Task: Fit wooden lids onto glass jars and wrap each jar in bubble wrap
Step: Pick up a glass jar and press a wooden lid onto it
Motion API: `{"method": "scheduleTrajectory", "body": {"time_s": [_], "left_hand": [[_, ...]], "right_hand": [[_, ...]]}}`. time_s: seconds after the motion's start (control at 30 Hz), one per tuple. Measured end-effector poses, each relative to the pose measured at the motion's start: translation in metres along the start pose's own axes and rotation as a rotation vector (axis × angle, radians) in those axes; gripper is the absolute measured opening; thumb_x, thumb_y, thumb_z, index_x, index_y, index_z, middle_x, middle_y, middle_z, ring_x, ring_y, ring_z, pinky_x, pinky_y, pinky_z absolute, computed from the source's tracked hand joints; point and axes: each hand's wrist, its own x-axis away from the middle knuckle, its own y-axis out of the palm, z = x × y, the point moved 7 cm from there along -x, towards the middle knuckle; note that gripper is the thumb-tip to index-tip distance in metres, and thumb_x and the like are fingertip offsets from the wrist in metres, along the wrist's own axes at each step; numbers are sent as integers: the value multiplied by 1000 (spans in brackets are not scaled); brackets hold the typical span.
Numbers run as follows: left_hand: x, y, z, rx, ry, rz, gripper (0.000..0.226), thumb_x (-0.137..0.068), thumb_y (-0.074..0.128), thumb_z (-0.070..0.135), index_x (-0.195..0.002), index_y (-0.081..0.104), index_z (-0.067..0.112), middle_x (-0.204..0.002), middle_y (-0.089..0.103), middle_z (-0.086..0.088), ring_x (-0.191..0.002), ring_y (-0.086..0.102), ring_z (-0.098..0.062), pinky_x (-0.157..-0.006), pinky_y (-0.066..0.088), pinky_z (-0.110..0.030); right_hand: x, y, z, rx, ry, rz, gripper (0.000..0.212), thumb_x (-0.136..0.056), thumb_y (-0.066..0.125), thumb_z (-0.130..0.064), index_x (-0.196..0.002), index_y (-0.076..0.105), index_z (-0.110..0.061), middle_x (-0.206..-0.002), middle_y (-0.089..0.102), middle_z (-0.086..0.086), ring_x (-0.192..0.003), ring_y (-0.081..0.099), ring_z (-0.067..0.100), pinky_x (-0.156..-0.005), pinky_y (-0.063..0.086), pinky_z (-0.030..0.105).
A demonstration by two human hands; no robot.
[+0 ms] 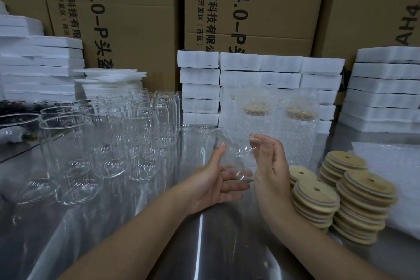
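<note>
A clear glass jar (229,154) without a lid is held tilted over the steel table (204,245), between both hands. My left hand (211,184) cradles it from below, thumb up along its side and fingers under its base. My right hand (270,166) holds the other side, with thumb and fingertips at the rim. Several stacks of round wooden lids (316,200) with a hole in each stand just right of my right hand. Flat bubble wrap (393,166) lies at the far right. Two bubble-wrapped jars (256,118) with lids stand behind my hands.
Several empty glass jars (141,138) crowd the left half of the table. White foam blocks (279,70) are stacked along the back and both sides. Large cardboard boxes (136,18) form a wall behind everything.
</note>
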Motion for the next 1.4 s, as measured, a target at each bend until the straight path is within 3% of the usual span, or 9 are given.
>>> {"method": "scheduleTrajectory", "body": {"time_s": [0.2,0.43,0.53,0.7,0.83,0.93,1.13,1.27,1.4], "left_hand": [[-1,-6,-4,-12,-18,32,77,-90,16,72,-112,64,16,-99,75,-1,-88,70,-11,-65,55,-23],[1,-4,3,167,44,-23,69,-88,33,67,-135,51,20,-126,64,-18,-99,70,-25,-69,59,-38],[1,-2,11,249,126,-49,52,-82,42,67,-121,62,39,-120,67,-15,-97,70,-31,-70,59,-45],[1,-7,12,66,232,95,74,-62,65,69,-129,46,44,-140,50,-5,-113,62,-26,-88,54,-50],[5,-11,20,-222,356,129,101,-48,76,61,-138,34,44,-122,48,0,-121,54,-18,-110,39,-40],[6,-13,22,-326,363,116,107,-47,74,60,-142,29,41,-112,51,2,-119,57,-17,-107,41,-35],[6,-13,22,-156,318,117,97,-59,79,60,-139,41,20,-99,74,3,-94,72,-25,-73,58,-38],[6,-9,17,-116,251,36,85,-72,65,61,-147,35,33,-99,74,-4,-98,71,-31,-81,57,-46],[4,-2,11,-100,121,-52,65,-89,45,56,-145,37,24,-91,70,-5,-81,69,-22,-66,57,-34]], "right_hand": [[-2,-2,1,26,-1,14,33,-90,36,-50,-101,61,-32,-110,67,-10,-112,59,9,-101,42,32],[-5,-4,3,-14,100,20,25,-102,40,-19,-105,57,-36,-127,57,-16,-117,55,0,-107,41,34],[-1,4,6,-39,163,-58,38,-99,39,-7,-107,56,-39,-140,40,-18,-128,44,0,-110,37,37],[8,18,8,32,159,-209,32,-100,45,-22,-115,48,-51,-121,49,-40,-121,44,-13,-105,38,24],[7,19,7,0,163,-219,33,-89,49,-46,-121,40,-50,-137,46,-20,-121,47,-8,-102,41,23],[5,17,8,-21,208,-206,44,-79,52,-67,-118,35,-56,-129,50,-17,-120,54,7,-102,45,34],[0,12,12,-213,281,-118,61,-80,59,-60,-129,31,-37,-116,59,-2,-97,67,10,-63,53,16],[-1,8,18,-329,359,-57,70,-71,56,-53,-133,40,-26,-115,64,6,-99,68,18,-65,55,25],[1,5,29,-314,460,-49,55,-84,57,-45,-135,40,-32,-118,62,2,-102,65,20,-62,54,32]]}}
